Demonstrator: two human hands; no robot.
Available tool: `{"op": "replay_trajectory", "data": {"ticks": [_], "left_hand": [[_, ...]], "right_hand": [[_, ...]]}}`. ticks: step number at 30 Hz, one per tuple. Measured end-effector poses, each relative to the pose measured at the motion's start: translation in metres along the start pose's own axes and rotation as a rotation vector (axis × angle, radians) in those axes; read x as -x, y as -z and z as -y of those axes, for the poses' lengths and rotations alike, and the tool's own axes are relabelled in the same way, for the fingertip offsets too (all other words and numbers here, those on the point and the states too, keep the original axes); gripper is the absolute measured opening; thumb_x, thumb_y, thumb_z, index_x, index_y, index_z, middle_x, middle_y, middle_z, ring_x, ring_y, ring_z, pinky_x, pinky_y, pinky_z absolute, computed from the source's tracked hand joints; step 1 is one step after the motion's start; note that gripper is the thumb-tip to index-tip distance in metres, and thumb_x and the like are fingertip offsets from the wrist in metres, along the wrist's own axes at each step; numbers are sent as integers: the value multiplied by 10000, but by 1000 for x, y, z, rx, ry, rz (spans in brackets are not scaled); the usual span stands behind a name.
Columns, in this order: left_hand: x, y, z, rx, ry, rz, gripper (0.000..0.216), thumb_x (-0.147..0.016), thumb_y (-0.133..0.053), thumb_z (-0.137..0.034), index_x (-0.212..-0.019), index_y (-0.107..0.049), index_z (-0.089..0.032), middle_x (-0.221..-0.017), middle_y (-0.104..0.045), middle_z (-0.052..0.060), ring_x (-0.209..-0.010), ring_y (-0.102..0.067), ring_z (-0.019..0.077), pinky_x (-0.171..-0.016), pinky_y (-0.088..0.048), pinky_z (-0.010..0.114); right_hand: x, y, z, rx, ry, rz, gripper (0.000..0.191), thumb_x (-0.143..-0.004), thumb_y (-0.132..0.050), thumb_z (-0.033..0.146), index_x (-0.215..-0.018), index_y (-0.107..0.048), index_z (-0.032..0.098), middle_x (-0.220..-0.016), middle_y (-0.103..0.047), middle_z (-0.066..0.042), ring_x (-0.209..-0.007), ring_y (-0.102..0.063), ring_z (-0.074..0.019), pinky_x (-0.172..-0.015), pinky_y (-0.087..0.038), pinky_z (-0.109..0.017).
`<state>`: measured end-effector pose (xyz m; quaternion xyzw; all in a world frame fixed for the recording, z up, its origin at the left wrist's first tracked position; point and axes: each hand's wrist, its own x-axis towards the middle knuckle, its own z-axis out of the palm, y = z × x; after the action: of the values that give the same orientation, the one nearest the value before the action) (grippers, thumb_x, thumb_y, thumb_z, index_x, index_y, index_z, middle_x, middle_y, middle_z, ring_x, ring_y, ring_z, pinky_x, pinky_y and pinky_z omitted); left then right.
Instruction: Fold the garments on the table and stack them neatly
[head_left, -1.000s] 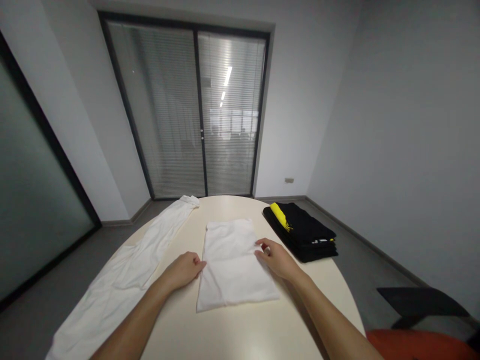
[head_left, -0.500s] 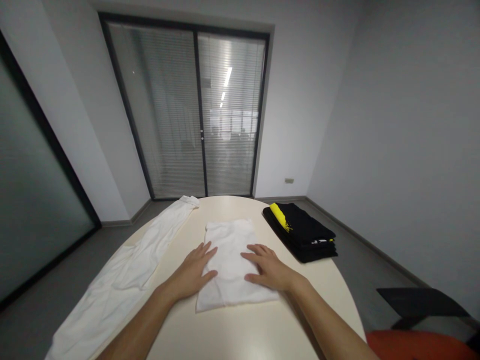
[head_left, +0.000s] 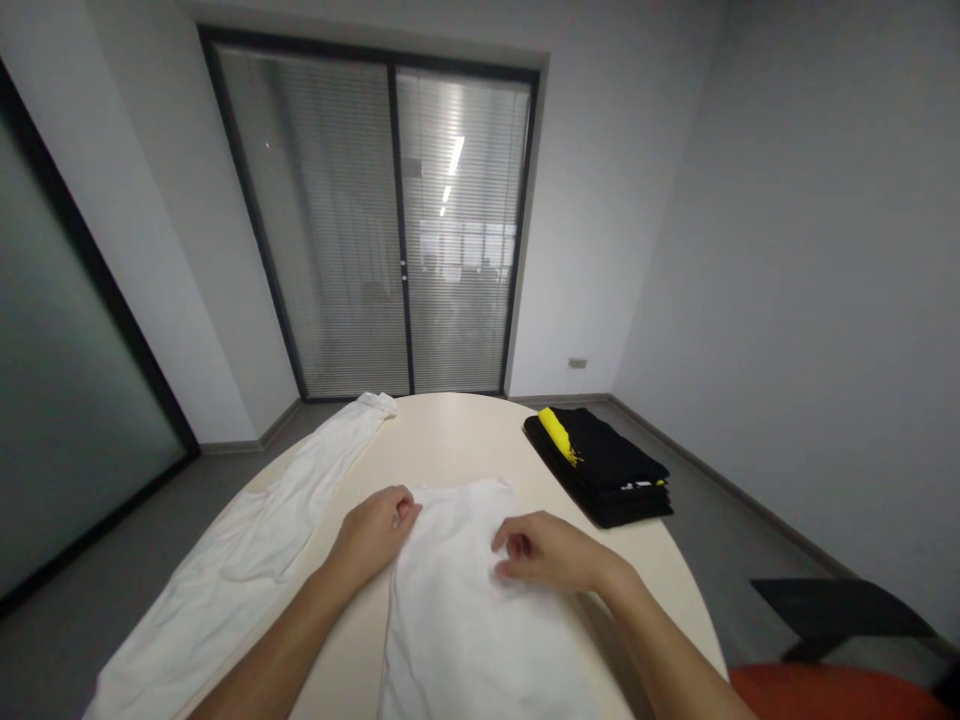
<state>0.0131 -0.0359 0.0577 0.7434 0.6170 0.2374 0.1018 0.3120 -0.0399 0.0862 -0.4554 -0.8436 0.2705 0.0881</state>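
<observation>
A folded white garment [head_left: 465, 610] lies on the cream oval table [head_left: 450, 440] right in front of me, reaching to the near edge. My left hand [head_left: 373, 532] is curled at its far left corner, fingers pinched on the cloth. On the garment's far right part rests my right hand [head_left: 547, 552], its fingers closed on a pinch of fabric. Both forearms stretch in from below.
Long white trousers [head_left: 255, 530] lie spread along the table's left side. A folded black pile with a yellow patch [head_left: 600, 465] sits at the far right. A black and orange chair [head_left: 840, 650] stands at the lower right. Glass doors with blinds [head_left: 390, 230] are behind.
Both hands went from flat on the white garment to pinching its far edge, and the garment has been drawn toward me, to the table's near edge.
</observation>
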Motion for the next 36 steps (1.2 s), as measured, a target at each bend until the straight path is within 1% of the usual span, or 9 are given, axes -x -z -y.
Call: {"op": "replay_trajectory", "data": {"ticks": [3,6,9,13,19,23,26,31,36], "left_hand": [[-7,-18,18,36,78,-138,305,-925,-526,-362,-1164,-623,-199,-1136,-686,88,-918,-645,194,-795,-436,283],[-15,-32,33,146,127,-115,355,-900,-561,-346,-1217,-590,-188,-1091,-699,78,-778,-640,167,-754,-463,279],[-21,-37,37,252,116,-114,329,-870,-576,-292,-1181,-595,-189,-980,-701,43,-719,-631,152,-728,-480,263],[-22,-33,32,269,85,-153,276,-871,-551,-271,-1130,-616,-199,-958,-694,36,-819,-651,165,-799,-491,267],[-18,-25,25,155,24,-209,172,-895,-507,-273,-945,-664,-224,-990,-705,39,-880,-657,190,-832,-482,299],[-23,-25,24,261,44,-256,199,-921,-491,-333,-990,-644,-226,-942,-712,27,-834,-665,179,-781,-495,276],[-30,-31,29,299,68,-306,226,-931,-482,-366,-1023,-623,-216,-994,-711,42,-863,-672,181,-798,-503,278],[-34,-48,43,275,89,-248,284,-863,-591,-314,-1112,-624,-182,-1056,-720,102,-990,-668,227,-911,-485,346],[-35,-52,48,321,127,-211,378,-828,-619,-269,-1195,-602,-181,-948,-725,83,-943,-670,234,-910,-496,383]], "right_hand": [[-19,-8,-19,48,-140,-366,261,-884,-577,391,-1035,-702,218,-956,-705,-62,-841,-636,-195,-746,-424,-286],[-42,-18,-43,32,-195,-588,357,-896,-554,386,-1167,-652,176,-1114,-677,-112,-984,-632,-221,-845,-442,-302],[-58,-25,-59,-27,-189,-595,334,-873,-574,401,-1095,-672,171,-1065,-684,-105,-939,-634,-217,-838,-455,-303],[-64,-28,-63,-150,-151,-602,249,-893,-524,400,-932,-659,195,-870,-691,-52,-788,-625,-190,-749,-456,-294],[-65,-25,-61,-280,-55,-669,297,-917,-491,470,-926,-624,204,-848,-683,-39,-773,-615,-189,-745,-461,-304],[-70,-25,-63,-326,-4,-713,346,-929,-469,508,-959,-618,197,-860,-675,-50,-820,-613,-204,-774,-467,-314],[-74,-28,-66,-240,-67,-712,354,-937,-465,476,-1057,-632,188,-945,-684,-75,-910,-615,-224,-851,-461,-343],[-76,-36,-67,85,-248,-575,354,-927,-505,413,-1140,-670,184,-1220,-642,-135,-1198,-501,-303,-1002,-371,-461],[-75,-33,-67,-32,-208,-574,297,-908,-517,397,-1044,-689,197,-992,-699,-81,-1025,-581,-252,-913,-425,-387]]}}
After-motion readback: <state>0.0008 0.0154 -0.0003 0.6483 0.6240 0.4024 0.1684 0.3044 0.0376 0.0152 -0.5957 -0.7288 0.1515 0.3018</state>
